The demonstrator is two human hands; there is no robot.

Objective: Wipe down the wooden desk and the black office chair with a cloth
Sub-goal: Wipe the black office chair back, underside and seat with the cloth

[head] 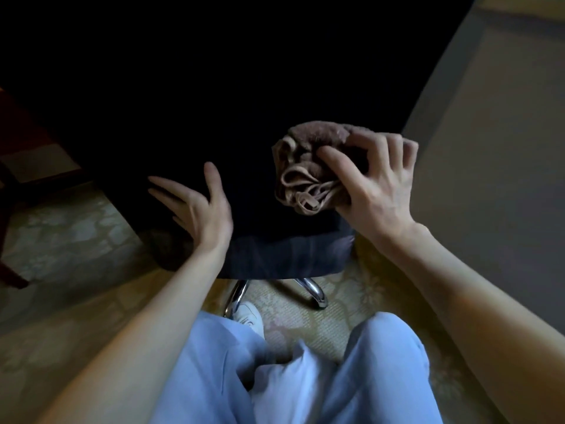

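Observation:
The black office chair fills the upper middle of the view, its dark back and seat almost without detail. A crumpled brown cloth lies against the chair at the right. My right hand grips the cloth, with the thumb pressed into its folds and the fingers curled over its right side. My left hand is left of the cloth, fingers straight and spread, resting on the chair's left edge. The wooden desk is not clearly visible.
Chrome chair legs show under the seat above a patterned beige carpet. Dark wooden furniture legs stand at the far left. A grey surface runs along the right. My legs in light blue trousers and a white shoe are below.

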